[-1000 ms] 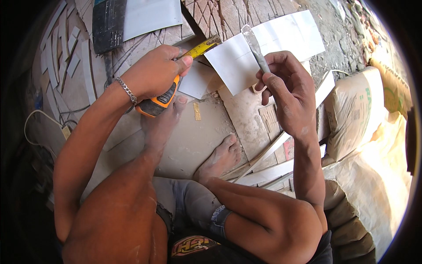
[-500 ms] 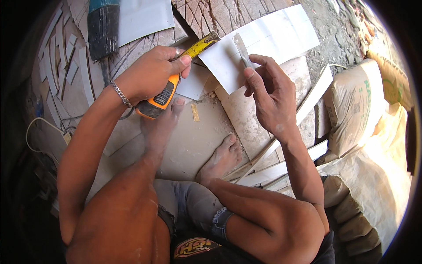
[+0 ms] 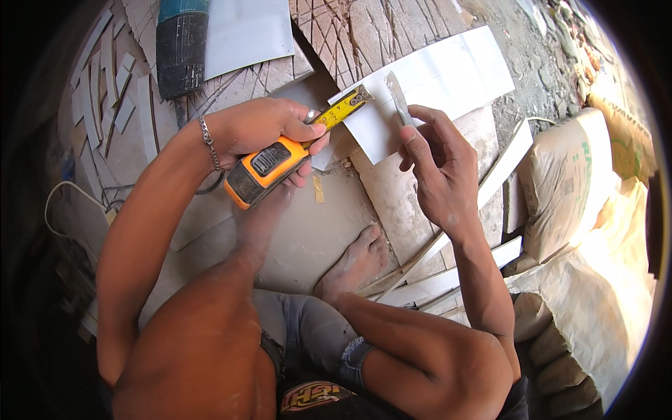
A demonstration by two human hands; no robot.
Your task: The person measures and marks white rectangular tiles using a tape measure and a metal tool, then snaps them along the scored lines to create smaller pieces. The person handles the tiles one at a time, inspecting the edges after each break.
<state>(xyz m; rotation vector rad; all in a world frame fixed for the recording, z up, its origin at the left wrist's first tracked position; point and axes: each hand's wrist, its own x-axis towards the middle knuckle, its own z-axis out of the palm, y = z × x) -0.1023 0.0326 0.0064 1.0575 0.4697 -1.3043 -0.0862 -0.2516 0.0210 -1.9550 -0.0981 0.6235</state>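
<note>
I have my left hand wrapped tight around an orange tape measure, its yellow blade run out a short way to the right so the hook end lies on the near-left edge of a white tile. My right hand pinches a thin grey marker between thumb and fingers, tip up over that same tile, just right of the blade's end. I judge this to be the measuring step: the mark is not yet made. The next move calls for the blade held flat and still on the tile while the marker comes down at the reading.

The tile lies far of my bare foot, on a larger stone slab. Room is tight: an angle grinder lies far left beside another pale tile, offcut strips crowd the left, more strips lie near right, and sacks wall off the right. The open room is mostly over the tile itself.
</note>
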